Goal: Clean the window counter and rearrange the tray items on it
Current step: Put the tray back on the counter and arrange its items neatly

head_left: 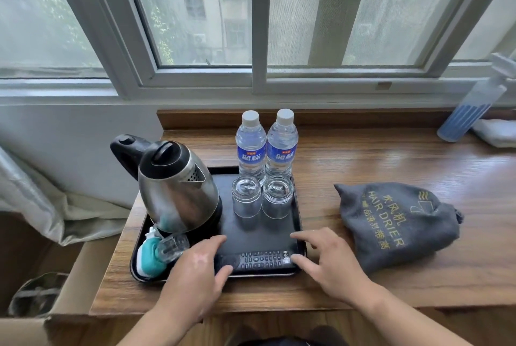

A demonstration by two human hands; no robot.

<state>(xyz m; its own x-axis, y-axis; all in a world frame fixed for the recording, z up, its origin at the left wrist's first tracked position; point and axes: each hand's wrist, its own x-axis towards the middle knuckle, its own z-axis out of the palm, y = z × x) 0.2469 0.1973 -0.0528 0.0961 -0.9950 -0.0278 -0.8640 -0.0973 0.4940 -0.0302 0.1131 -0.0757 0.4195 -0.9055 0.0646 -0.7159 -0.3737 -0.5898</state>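
A black button-covered remote control (259, 260), at the near edge of a black rectangular tray (257, 236) on the wooden worktop (363, 161), is touched at its ends by the left hand (195, 264) and right hand (326, 259)

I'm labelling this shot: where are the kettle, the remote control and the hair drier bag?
kettle (178, 197): head view, on its steel body.
remote control (262, 260): head view, on its button pad.
hair drier bag (391, 222): head view, on its printed side.
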